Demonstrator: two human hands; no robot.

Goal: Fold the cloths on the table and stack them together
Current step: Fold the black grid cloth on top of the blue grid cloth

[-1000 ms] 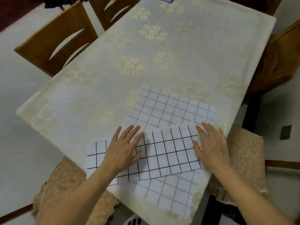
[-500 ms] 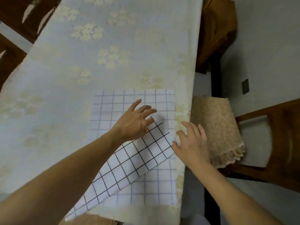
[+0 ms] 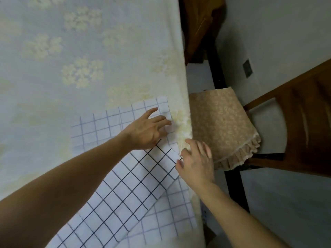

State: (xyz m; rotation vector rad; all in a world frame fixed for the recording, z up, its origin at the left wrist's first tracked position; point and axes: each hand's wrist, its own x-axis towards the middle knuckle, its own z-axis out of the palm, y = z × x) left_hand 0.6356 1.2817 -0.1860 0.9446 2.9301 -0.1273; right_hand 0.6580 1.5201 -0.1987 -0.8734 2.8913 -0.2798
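evidently the thin white cotton cloth with a dark grid (image 3: 125, 190) lay slanted over a second white cloth with a paler blue grid (image 3: 107, 122), both near the right edge of the desk (image 3: 89, 51) under its pale floral tablecloth. the left hand (image 3: 145, 129) rested on the paler cloth with fingers spread and only loosely bent, holding nothing. the right hand (image 3: 195, 165) sat at the dark-grid cloth's far corner by the desk edge, fingers bent; whether it pinched the corner could not be told. both cloths looked light, limp and easily creased, likely to slide over each other, so taking hold at corners and pulling taut seemed wisest. a cushioned wooden chair (image 3: 223, 126) stood beside the desk.
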